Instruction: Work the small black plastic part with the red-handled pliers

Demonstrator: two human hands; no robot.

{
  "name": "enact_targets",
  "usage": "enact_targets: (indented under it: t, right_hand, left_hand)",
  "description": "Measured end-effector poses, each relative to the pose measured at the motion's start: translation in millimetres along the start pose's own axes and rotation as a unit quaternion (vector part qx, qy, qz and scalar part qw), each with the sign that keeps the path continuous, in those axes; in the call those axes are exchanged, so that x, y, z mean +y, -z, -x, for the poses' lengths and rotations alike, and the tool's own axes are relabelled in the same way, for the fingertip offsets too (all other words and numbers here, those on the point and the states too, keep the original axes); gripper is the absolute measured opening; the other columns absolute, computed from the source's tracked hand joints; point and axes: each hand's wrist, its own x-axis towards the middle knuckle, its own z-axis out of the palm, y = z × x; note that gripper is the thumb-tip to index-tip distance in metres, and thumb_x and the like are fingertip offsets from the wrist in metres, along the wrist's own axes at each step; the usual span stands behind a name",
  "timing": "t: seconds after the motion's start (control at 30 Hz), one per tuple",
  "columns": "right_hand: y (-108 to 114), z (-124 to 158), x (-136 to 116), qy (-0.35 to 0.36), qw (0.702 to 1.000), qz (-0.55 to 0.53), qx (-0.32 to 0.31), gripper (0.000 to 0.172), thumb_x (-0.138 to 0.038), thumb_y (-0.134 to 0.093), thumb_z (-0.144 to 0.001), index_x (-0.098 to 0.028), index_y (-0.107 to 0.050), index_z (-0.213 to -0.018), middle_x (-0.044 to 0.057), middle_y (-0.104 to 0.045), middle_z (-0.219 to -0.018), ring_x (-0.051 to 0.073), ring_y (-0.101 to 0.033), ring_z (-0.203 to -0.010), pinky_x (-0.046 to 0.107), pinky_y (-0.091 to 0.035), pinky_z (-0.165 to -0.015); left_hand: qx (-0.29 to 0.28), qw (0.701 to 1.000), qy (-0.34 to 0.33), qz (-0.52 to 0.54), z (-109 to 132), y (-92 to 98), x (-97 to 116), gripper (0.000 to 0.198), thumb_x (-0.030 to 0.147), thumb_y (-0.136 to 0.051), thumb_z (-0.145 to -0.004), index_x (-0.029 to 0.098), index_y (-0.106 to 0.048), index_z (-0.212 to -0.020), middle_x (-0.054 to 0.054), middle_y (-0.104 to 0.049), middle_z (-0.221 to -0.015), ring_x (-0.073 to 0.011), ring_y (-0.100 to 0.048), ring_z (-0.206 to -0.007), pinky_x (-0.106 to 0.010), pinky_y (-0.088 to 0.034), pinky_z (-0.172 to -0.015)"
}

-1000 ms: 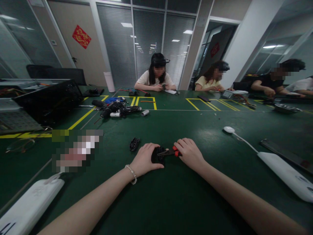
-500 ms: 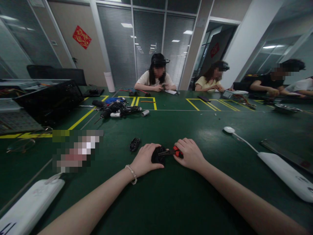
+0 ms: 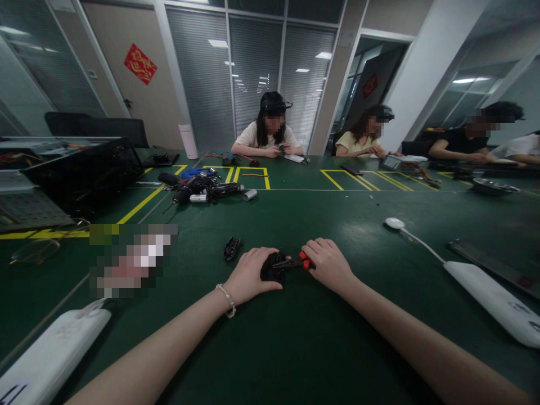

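Observation:
My left hand (image 3: 250, 274), with a beaded bracelet at the wrist, holds a small black plastic part (image 3: 275, 274) against the green table (image 3: 337, 332). My right hand (image 3: 328, 263) is closed around the red handles of a pair of pliers (image 3: 304, 260). The dark jaws of the pliers point left and lie over the black part; whether they grip a piece of it I cannot tell. Just beyond my left hand, a second black part (image 3: 232, 248) with an uneven inner side rests on the table.
White power banks (image 3: 63, 343) lie at both sides, the right one cabled to a round white disc (image 3: 395, 223). Farther left are a pile of tools and cables (image 3: 198, 187) and a black computer case (image 3: 93, 180). Several people (image 3: 270, 135) sit across the table.
The red handles have opened slightly and my right hand has shifted a little on them. My left hand and the black part stay nearly where they were.

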Motion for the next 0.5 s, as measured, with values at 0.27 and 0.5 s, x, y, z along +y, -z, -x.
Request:
enact_targets:
  t: [0.27, 0.5]
  right_hand:
    - [2.6, 0.6, -0.6, 0.009, 1.0, 0.02, 0.013, 0.029, -0.011, -0.052, -0.065, -0.017, -0.056, -0.093, 0.007, -0.057, -0.092, 0.022, -0.046, -0.087, 0.036, -0.032, -0.078]
    - [-0.3, 0.9, -1.1, -0.009, 1.0, -0.008, 0.0, 0.027, -0.015, -0.055, -0.064, -0.017, -0.056, -0.091, 0.006, -0.058, -0.089, 0.02, -0.046, -0.084, 0.033, -0.033, -0.074]
  left_hand:
    - [0.006, 1.0, -0.012, 0.003, 0.2, -1.7, -1.9, 0.067, 0.043, -0.07, -0.06, 0.026, -0.04, -0.118, -0.004, -0.049, -0.117, -0.0268, -0.044, -0.107, -0.042, -0.034, -0.09]
    - [0.009, 1.0, -0.014, 0.0, -0.1, -2.8, -2.3, 0.067, 0.042, -0.071, -0.06, 0.026, -0.04, -0.117, -0.004, -0.049, -0.117, -0.0266, -0.044, -0.107, -0.042, -0.034, -0.09]
